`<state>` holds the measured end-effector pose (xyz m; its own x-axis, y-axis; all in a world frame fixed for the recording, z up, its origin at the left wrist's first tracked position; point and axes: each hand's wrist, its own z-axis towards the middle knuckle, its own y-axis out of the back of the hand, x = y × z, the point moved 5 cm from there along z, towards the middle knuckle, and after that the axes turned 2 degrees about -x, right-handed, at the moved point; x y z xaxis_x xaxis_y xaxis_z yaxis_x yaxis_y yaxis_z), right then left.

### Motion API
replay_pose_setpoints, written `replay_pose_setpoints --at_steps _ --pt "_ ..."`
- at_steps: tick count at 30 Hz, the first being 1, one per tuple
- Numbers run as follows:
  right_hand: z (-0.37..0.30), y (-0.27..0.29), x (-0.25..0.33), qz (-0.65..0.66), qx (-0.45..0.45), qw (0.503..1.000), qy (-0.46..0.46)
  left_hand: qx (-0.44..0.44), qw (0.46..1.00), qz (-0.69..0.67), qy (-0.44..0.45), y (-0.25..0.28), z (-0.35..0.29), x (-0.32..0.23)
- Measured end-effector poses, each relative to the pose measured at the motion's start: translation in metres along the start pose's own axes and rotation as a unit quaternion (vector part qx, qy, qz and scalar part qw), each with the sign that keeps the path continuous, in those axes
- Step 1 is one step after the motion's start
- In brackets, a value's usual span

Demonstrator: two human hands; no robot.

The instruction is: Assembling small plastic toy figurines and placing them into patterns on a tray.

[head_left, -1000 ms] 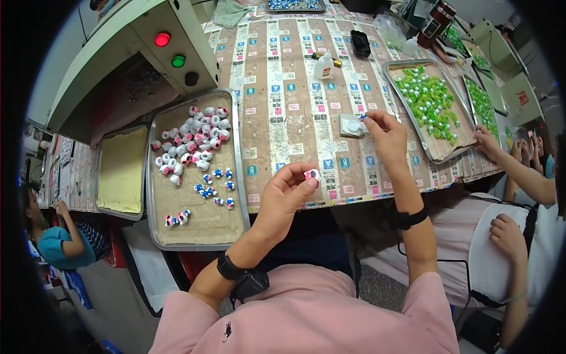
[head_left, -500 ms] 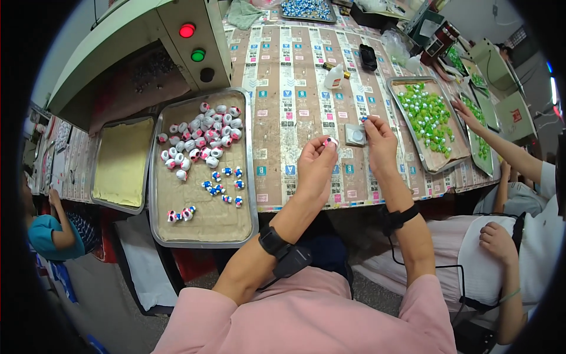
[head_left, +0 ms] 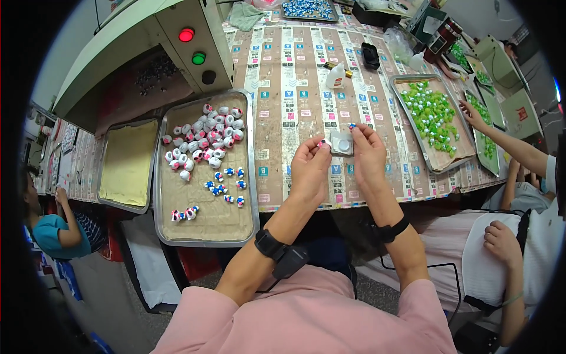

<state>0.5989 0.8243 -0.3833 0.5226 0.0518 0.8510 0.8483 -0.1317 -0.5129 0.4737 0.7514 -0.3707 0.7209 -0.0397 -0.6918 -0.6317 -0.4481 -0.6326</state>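
Between the thumb and fingers of my left hand (head_left: 310, 168) is a small white-and-pink toy head (head_left: 323, 144). My right hand (head_left: 369, 154) pinches a small blue toy body (head_left: 352, 125) at its fingertips. A small square dish (head_left: 342, 144) with a round centre lies on the table between the two hands, close to both. To the left, a metal tray (head_left: 252, 177) holds a heap of white-and-pink toy heads (head_left: 206, 135), several loose blue-and-white toy bodies (head_left: 217, 189) and a few joined figures (head_left: 185, 214).
Beyond my hands stand a white bottle (head_left: 335, 76) and a black container (head_left: 370, 56). At right is a tray of green pieces (head_left: 433, 159), with a co-worker's hand (head_left: 473, 115) beyond it. A machine with red and green lights (head_left: 194, 44) rises at far left, by a yellow-lined tray (head_left: 127, 168).
My right hand has moved left with the blue toy body, nearer to the left hand and the square dish. My left hand has shifted slightly left, still holding the toy head.
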Motion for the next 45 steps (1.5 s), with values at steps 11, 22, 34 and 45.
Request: replay_pose_setpoints --at_steps 11,22,34,45 --pt "-0.049 -0.022 -0.004 0.003 0.041 0.997 -0.062 -0.014 1.000 0.025 0.000 0.036 -0.042 -0.024" --pt "-0.060 -0.016 0.005 -0.089 0.067 0.993 -0.028 -0.014 0.999 0.033 -0.001 0.046 -0.055 -0.030" --pt "-0.068 -0.037 0.044 -0.491 0.181 0.816 0.246 0.040 0.995 0.055 0.068 0.053 -0.087 -0.038" --pt "-0.063 -0.047 0.041 -0.527 0.218 0.777 0.265 0.059 0.994 0.031 0.090 0.059 -0.089 -0.053"
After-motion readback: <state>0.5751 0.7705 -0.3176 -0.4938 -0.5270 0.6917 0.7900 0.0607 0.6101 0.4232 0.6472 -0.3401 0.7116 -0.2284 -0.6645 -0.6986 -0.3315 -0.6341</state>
